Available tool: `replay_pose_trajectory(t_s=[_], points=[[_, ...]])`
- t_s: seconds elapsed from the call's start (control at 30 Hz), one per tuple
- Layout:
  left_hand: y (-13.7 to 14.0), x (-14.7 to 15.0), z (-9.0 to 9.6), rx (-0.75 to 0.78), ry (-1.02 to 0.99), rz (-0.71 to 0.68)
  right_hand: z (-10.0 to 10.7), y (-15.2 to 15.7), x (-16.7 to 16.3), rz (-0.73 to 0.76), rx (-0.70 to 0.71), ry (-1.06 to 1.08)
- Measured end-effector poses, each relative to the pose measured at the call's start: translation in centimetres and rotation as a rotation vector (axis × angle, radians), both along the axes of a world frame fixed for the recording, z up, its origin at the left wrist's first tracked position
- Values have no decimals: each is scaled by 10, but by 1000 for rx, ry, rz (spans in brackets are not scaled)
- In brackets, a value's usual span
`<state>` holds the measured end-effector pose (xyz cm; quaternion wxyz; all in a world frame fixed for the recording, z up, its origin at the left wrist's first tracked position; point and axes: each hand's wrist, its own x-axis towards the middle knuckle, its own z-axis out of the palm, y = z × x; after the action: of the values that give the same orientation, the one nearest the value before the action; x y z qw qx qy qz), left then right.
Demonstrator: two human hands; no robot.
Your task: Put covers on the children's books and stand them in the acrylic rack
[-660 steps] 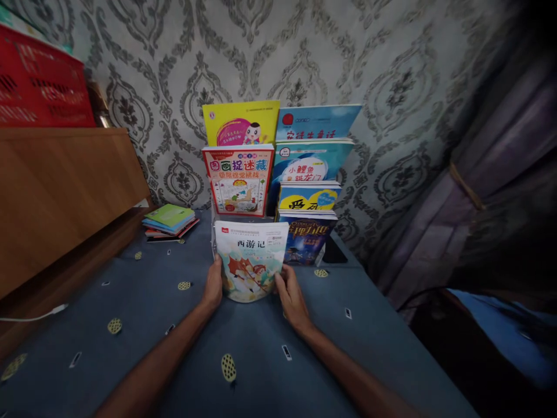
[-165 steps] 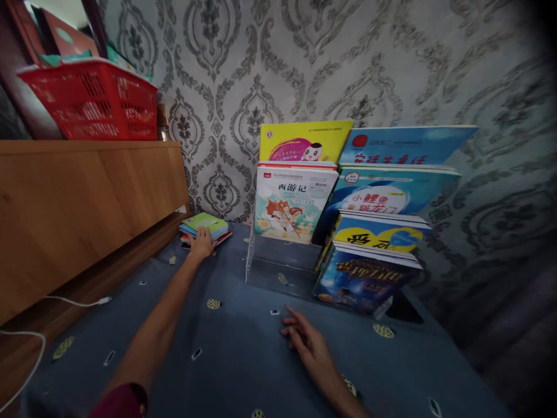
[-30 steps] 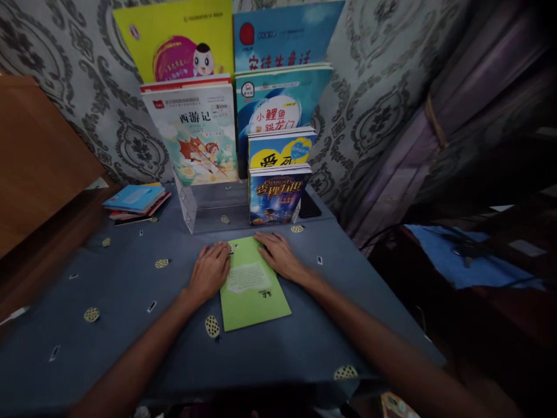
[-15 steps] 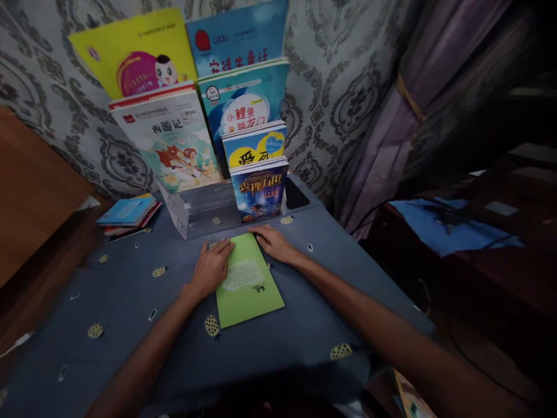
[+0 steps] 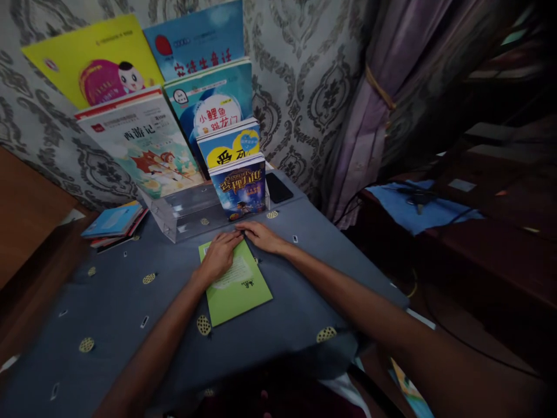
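Note:
A green book point(image 5: 240, 297) lies on the cloth with a pale text panel and a small black print facing up. My left hand point(image 5: 221, 255) rests flat across its upper part, fingers stretched toward the top right corner. At that corner is my right hand point(image 5: 261, 237), its fingers extended and meeting the left fingertips; it holds nothing that I can see. Just beyond both hands, a dark blue book point(image 5: 241, 188) stands in the front of a clear stepped rack point(image 5: 174, 223). A white picture book point(image 5: 145, 148) stands to its left in the same rack.
Behind rise a yellow book point(image 5: 65, 58), a blue book point(image 5: 200, 35) and a teal book point(image 5: 235, 81). A small pile of books point(image 5: 114, 222) lies left of the rack. A black phone point(image 5: 278, 187) lies right of it. A purple curtain point(image 5: 361, 128) hangs beside the table.
My left hand has slid right across the green book, its fingertips now meeting my right hand at the top corner. The head view has turned right, shifting everything leftward.

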<state>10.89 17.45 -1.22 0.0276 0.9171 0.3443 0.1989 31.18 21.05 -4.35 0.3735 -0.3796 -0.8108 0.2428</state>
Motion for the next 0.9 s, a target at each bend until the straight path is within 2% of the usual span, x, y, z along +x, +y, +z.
replay_pose_trajectory(t_s=[0.2,0.67,0.9], points=[[-22,3,2,-46,29,-103,2,-4,0,4,-28,-13],[-104,2,16,-223,88,-314,2,-7,-1,-11,-31,-37],[-112,1,18,-256,61,-338,3,-11,-2,-9,8,-76]])
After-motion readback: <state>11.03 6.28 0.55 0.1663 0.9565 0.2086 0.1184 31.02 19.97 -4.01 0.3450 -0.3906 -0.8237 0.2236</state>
